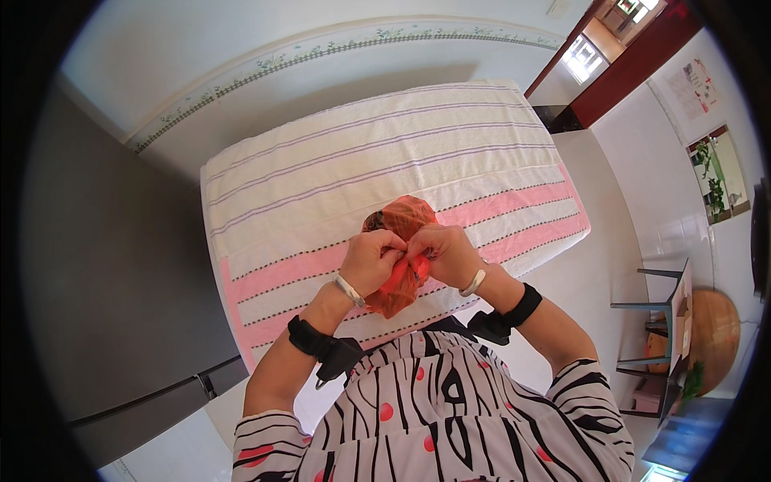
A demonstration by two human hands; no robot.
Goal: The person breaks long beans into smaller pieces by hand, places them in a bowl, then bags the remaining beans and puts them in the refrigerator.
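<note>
A thin, see-through red plastic bag (pixel 392 300) lies on the cloth-covered table, with something dark showing through its far left side; I cannot make out the contents. My left hand (pixel 372 259) pinches the gathered top of the bag from the left. From the right, my right hand (pixel 446 255) pinches the same gathered plastic, fingertips almost touching those of the left. Both hands sit over the middle of the bag, closed on it. Whether the gathered plastic is knotted is hidden by the fingers.
A striped cream, white and pink towel-like cloth (pixel 321 173) covers the table. A dark grey cabinet-like panel (pixel 128 265) stands close on the left, a wall (pixel 265 88) behind. To the right are a metal-framed rack (pixel 660 306) and a round wooden board (pixel 714 341).
</note>
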